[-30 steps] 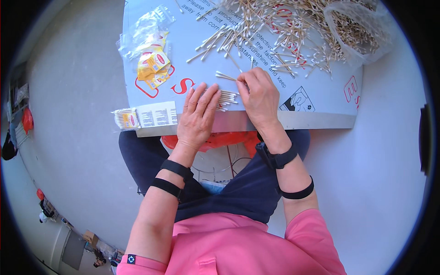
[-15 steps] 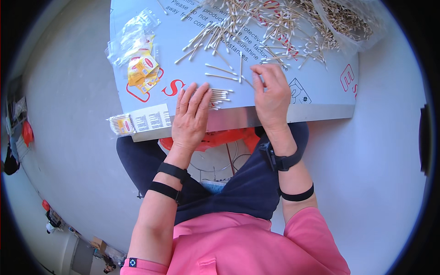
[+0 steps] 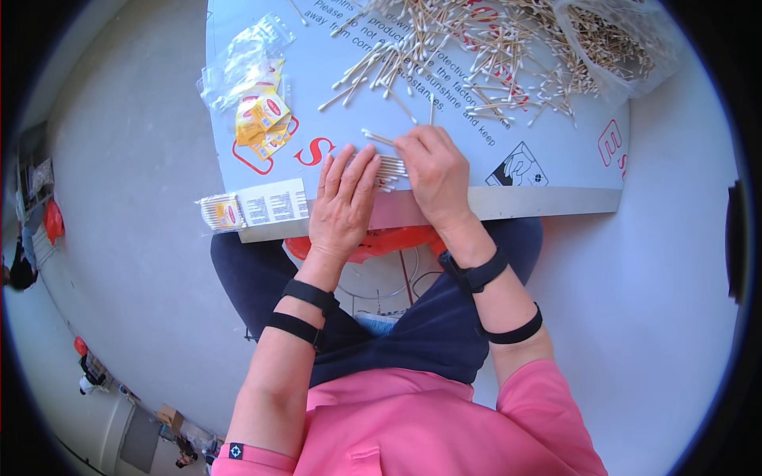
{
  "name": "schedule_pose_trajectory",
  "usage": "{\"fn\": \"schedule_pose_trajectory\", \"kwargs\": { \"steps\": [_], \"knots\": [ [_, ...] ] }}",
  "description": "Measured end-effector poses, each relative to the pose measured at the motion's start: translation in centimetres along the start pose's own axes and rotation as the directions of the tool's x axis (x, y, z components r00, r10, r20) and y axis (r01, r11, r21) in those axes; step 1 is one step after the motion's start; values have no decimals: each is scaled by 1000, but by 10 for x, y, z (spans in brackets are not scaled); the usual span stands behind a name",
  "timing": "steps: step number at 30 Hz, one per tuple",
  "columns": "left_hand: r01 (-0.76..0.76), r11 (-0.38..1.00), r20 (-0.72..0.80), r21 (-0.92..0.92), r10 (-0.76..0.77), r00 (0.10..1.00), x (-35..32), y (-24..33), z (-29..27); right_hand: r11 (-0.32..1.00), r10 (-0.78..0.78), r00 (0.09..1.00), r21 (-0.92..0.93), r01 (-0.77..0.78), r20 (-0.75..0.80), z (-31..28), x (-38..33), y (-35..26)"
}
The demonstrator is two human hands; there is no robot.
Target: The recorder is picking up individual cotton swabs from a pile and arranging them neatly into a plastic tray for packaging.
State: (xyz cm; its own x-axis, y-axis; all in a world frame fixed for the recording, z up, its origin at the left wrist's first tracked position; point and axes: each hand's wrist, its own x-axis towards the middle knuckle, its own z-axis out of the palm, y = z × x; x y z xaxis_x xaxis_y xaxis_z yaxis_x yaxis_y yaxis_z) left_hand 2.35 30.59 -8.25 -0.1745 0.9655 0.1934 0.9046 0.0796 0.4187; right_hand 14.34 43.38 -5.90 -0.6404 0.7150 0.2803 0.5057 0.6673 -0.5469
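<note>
Since the earlier frame the right hand has been drawn closer, fingers curled over a small bundle of wooden cotton swabs on the pale grey board; the left hand is laid flat beside it, gripping nothing, while loose swabs are held in a clear plastic bag

Bare board lies open right of the right hand; loose swab heap blocks ahead, plastic bag far right, sachets and packed swabs crowd left.
</note>
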Motion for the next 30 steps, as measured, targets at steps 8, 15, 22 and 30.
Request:
{"fn": "schedule_pose_trajectory", "kwargs": {
  "steps": [8, 15, 22, 30],
  "knots": [
    [-4, 1000, 20, 17, 3, 1000, -2, -2, 1, 990, 139, 975, 11, -139, -176, -12, 0, -1],
    [3, 999, 55, 41, -5, 998, -5, -1, 3, 988, 71, 995, -133, -79, -64, 0, 27, 5],
    [-5, 1000, 38, 9, 5, 999, -5, -3, 1, 999, 37, 999, 15, -38, 33, -6, -5, -1],
    [15, 1000, 57, 27, -16, 998, 0, -1, -2, 954, 290, 935, 137, -267, -205, -34, -30, -11]
  ]
}}
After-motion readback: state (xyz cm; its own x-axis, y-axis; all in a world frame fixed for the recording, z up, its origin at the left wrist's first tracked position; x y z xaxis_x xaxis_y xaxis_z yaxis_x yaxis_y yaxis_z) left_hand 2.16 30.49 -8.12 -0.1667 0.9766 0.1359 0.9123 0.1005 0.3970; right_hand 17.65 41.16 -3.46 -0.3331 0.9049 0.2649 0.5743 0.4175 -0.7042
